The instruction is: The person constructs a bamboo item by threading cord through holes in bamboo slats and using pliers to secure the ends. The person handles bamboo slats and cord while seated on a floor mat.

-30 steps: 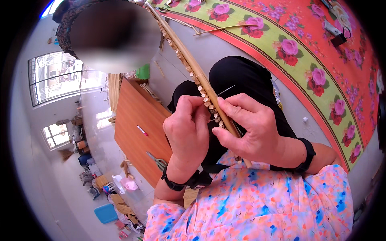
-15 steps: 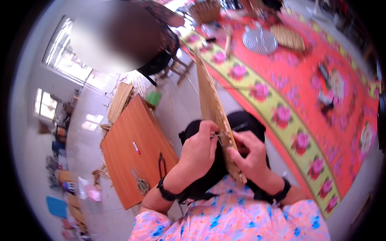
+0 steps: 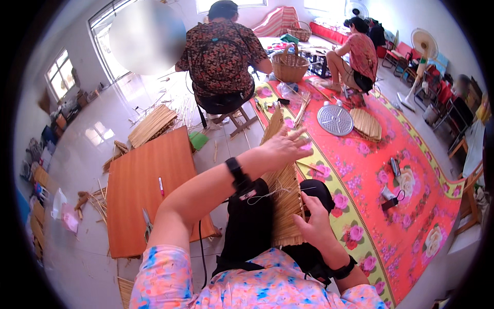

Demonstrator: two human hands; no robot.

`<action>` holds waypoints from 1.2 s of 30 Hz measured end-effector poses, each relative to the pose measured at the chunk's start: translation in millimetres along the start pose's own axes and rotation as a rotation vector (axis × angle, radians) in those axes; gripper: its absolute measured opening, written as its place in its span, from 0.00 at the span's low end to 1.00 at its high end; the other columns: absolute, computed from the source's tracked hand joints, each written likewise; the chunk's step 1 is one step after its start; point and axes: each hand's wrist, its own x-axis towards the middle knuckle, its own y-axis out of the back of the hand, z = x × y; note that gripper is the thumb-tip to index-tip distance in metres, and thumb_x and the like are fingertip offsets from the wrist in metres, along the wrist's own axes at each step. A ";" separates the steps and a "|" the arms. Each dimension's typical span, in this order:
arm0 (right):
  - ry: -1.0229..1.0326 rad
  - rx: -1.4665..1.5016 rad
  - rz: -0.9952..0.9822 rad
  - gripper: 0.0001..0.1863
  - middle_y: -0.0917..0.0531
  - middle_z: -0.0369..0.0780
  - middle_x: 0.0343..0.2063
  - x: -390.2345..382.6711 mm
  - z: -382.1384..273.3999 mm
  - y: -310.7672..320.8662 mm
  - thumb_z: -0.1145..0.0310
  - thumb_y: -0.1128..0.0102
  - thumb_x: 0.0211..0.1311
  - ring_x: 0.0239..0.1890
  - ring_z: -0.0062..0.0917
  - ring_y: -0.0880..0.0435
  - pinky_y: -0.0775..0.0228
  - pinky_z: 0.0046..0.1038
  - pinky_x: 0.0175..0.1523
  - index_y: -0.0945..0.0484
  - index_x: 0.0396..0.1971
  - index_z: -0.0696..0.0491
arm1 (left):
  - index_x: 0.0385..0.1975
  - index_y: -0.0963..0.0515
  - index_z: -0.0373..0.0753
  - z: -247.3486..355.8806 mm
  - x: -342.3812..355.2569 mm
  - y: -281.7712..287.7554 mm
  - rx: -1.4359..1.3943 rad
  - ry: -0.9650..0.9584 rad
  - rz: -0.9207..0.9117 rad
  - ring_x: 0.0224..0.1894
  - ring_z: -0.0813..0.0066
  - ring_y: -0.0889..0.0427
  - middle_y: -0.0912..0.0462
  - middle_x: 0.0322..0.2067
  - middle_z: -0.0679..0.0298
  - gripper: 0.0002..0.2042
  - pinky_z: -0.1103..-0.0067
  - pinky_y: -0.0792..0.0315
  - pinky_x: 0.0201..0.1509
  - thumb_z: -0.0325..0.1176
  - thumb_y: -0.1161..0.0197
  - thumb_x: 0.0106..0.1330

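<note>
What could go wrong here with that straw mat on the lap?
1. The woven straw mat stands tilted on the knees; the right hand steadies only its lower edge, so it may tip or slide.
2. The left hand is stretched out with a thin thread trailing across the mat; it could snag or tangle.
3. Loose strip ends at the mat's bottom may fray.

Tan straw mat (image 3: 285, 198), red floral rug (image 3: 406, 216).
</note>
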 end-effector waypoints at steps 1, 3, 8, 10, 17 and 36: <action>0.038 -0.065 -0.005 0.34 0.23 0.47 0.44 -2.1 -3.9 -0.5 0.75 0.36 0.49 0.45 0.33 0.21 0.28 0.29 0.51 0.33 0.59 0.65 | 0.58 0.27 0.52 -2.9 1.5 -4.0 -0.029 -0.062 -0.024 0.68 0.59 0.39 0.29 0.60 0.60 0.27 0.53 0.48 0.71 0.29 0.41 0.54; 0.047 -0.075 -0.009 0.33 0.23 0.47 0.43 -1.6 -6.6 -3.6 0.74 0.36 0.49 0.45 0.35 0.21 0.28 0.29 0.51 0.33 0.59 0.64 | 0.49 0.20 0.50 -3.6 10.6 -1.8 0.003 -0.121 -0.228 0.60 0.62 0.29 0.22 0.51 0.62 0.19 0.53 0.45 0.69 0.31 0.40 0.54; 0.007 -0.130 -0.128 0.32 0.24 0.51 0.45 9.3 -17.4 2.9 0.71 0.38 0.49 0.49 0.44 0.23 0.30 0.35 0.54 0.32 0.57 0.64 | 0.24 0.15 0.48 -13.9 7.5 3.7 0.075 -0.212 -0.436 0.36 0.65 0.16 0.14 0.28 0.68 0.06 0.56 0.35 0.61 0.36 0.39 0.55; 0.087 -0.218 -0.082 0.29 0.23 0.53 0.45 17.2 -16.9 8.1 0.72 0.39 0.50 0.49 0.46 0.23 0.31 0.36 0.55 0.29 0.55 0.64 | 0.27 0.16 0.47 -24.2 -2.6 12.2 0.065 -0.181 -0.418 0.37 0.65 0.16 0.15 0.30 0.65 0.06 0.58 0.31 0.53 0.40 0.37 0.54; 0.381 -0.136 0.695 0.14 0.18 0.47 0.39 45.5 -44.3 35.7 0.81 0.43 0.52 0.43 0.37 0.18 0.27 0.31 0.49 0.20 0.41 0.61 | 0.27 0.21 0.45 -75.6 -42.4 28.7 0.008 0.221 -0.222 0.36 0.60 0.17 0.17 0.27 0.60 0.14 0.66 0.27 0.41 0.49 0.34 0.55; -0.002 0.170 0.341 0.09 0.14 0.43 0.37 58.0 17.9 0.3 0.73 0.40 0.58 0.32 0.29 0.15 0.25 0.25 0.40 0.16 0.37 0.55 | 0.35 0.20 0.40 -4.7 27.9 -45.6 -0.268 1.031 0.121 0.39 0.53 0.16 0.15 0.31 0.54 0.20 0.64 0.23 0.43 0.53 0.37 0.59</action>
